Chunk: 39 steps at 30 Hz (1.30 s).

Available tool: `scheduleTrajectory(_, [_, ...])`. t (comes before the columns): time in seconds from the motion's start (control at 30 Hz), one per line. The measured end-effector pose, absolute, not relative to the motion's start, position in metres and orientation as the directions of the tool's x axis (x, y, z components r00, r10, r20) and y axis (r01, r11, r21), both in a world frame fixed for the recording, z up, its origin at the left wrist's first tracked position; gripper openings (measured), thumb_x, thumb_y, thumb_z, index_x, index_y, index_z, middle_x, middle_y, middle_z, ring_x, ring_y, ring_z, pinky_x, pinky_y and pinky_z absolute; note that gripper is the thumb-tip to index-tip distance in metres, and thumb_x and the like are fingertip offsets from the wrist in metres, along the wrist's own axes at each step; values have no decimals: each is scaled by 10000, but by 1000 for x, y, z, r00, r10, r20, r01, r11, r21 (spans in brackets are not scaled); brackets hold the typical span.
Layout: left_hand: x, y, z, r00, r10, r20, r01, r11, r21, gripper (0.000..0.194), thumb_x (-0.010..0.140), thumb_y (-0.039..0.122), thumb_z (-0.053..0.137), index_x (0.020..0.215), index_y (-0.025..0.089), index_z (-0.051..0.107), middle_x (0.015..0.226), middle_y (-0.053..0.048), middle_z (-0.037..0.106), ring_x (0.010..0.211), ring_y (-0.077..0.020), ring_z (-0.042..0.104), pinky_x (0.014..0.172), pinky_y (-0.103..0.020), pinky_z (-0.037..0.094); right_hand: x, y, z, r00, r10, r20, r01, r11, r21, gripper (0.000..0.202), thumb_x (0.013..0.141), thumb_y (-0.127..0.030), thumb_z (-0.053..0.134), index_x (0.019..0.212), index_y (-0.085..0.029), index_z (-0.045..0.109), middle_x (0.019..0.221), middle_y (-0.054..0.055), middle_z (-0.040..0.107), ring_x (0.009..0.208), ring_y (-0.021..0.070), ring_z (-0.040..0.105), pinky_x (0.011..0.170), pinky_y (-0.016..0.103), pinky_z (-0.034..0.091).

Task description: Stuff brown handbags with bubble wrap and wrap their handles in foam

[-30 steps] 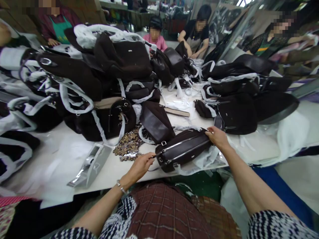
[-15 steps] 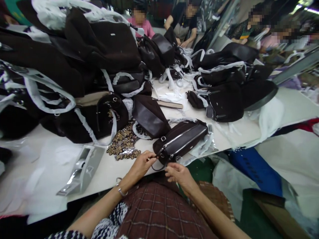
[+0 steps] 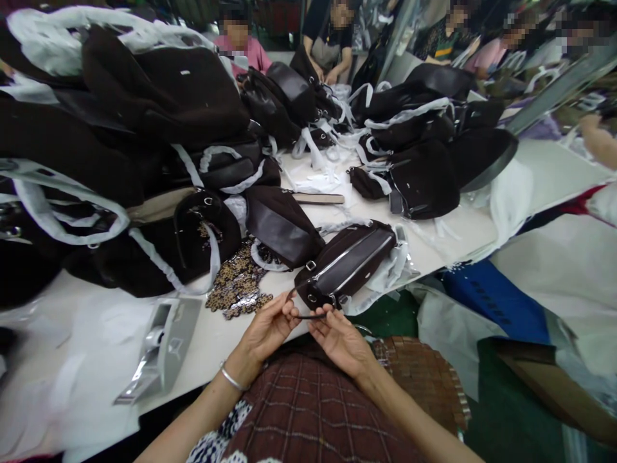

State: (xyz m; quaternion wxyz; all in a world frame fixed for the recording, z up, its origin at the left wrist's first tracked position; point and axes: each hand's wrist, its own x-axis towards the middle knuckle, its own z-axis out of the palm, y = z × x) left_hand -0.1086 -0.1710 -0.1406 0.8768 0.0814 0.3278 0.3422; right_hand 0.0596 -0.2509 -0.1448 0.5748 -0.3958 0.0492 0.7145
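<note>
White worktable (image 3: 467, 235) carries a dark zipped bag (image 3: 349, 260), taken as landmark. Just before its near end, a thin dark strap (image 3: 312, 316) runs between left hand (image 3: 272, 325) and right hand (image 3: 340, 341), fingers of each pinched on it; right hand judged closer to the bag. From the grip, the bag lies ahead and rightward, its long axis slanting away to the right. Dark marking on a blue item (image 3: 511, 296), right of the bag: illegible. No brand readable.

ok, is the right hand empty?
No, the right hand has a thin dark strap pinched at its fingertips, beside the near end of the dark bag.
</note>
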Motion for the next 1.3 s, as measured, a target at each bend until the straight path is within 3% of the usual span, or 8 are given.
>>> scheduleTrajectory(0.2, [-109, -161, -143, 441, 799, -408, -53, 477, 877, 308, 821, 391, 696, 1043, 184, 643, 636, 38, 557, 498, -99, 476, 509, -211, 366, 51, -241, -140, -148, 806, -573, -850, -400, -343, 243, 760, -339, 810, 924, -196, 703, 903, 17, 712, 967, 184, 668, 948, 398, 509])
scheduleTrajectory(0.3, [-106, -157, -142, 394, 876, -278, 211, 208, 955, 185, 842, 315, 640, 992, 222, 694, 823, -19, 674, 650, -154, 575, 600, -235, 414, 44, -232, -145, -61, 798, -600, -810, -391, -438, 306, 710, -332, 846, 931, -170, 710, 966, 44, 709, 927, 173, 663, 795, 310, 553])
scheduleTrajectory(0.43, [-103, -164, -141, 449, 882, -142, 445, -83, 892, 171, 884, 274, 565, 990, 273, 699, 808, -39, 705, 736, -212, 637, 685, -263, 427, 35, -225, -150, 79, 749, -658, -788, -358, -501, 424, 574, -388, 914, 842, -141, 698, 788, 33, 700, 689, 134, 647, 627, 256, 531])
scheduleTrajectory(0.7, [-108, -169, -164, 669, 737, 95, 651, -642, 404, 269, 928, 175, 438, 988, 260, 687, 808, -72, 712, 716, -236, 676, 614, -271, 441, 37, -215, -174, 227, 714, -663, -727, -329, -603, 474, 385, -431, 948, 619, -153, 644, 613, -3, 617, 571, 111, 544, 498, 215, 378])
scheduleTrajectory(0.83, [-105, -166, -161, 673, 738, -58, 700, -608, 375, 326, 940, 162, 359, 891, 223, 675, 753, -72, 690, 741, -226, 672, 629, -263, 444, 38, -215, -172, 307, 756, -578, -568, -342, -749, 498, 494, -577, 875, 598, -138, 663, 538, -6, 557, 521, 94, 471, 504, 224, 346])
scheduleTrajectory(0.97, [-102, -160, -155, 593, 748, -298, 695, -289, 659, 533, 1003, 432, 219, 872, 208, 685, 740, -57, 673, 722, -199, 629, 661, -263, 432, 40, -217, -169, 317, 786, -531, -370, -413, -832, 609, 580, -719, 759, 610, -120, 652, 469, -28, 476, 449, 69, 386, 459, 216, 287])
scheduleTrajectory(1.17, [-97, -158, -170, 515, 636, -575, 440, 380, 814, 873, 740, 909, 260, 654, 145, 674, 494, 16, 386, 472, -129, 331, 500, -268, 301, 39, -214, -182, 146, 781, -607, -496, -474, -728, 686, 497, -806, 733, 613, -148, 577, 428, -30, 473, 337, 56, 336, 375, 214, 233])
scheduleTrajectory(1.3, [-95, -158, -177, 533, 606, -590, 331, 492, 805, 826, 638, 931, 437, 654, 135, 656, 521, 30, 377, 489, -111, 301, 481, -248, 252, 41, -206, -178, -3, 752, -659, -570, -543, -617, 720, 395, -815, 758, 605, -156, 559, 444, -17, 501, 313, 56, 349, 359, 211, 239])
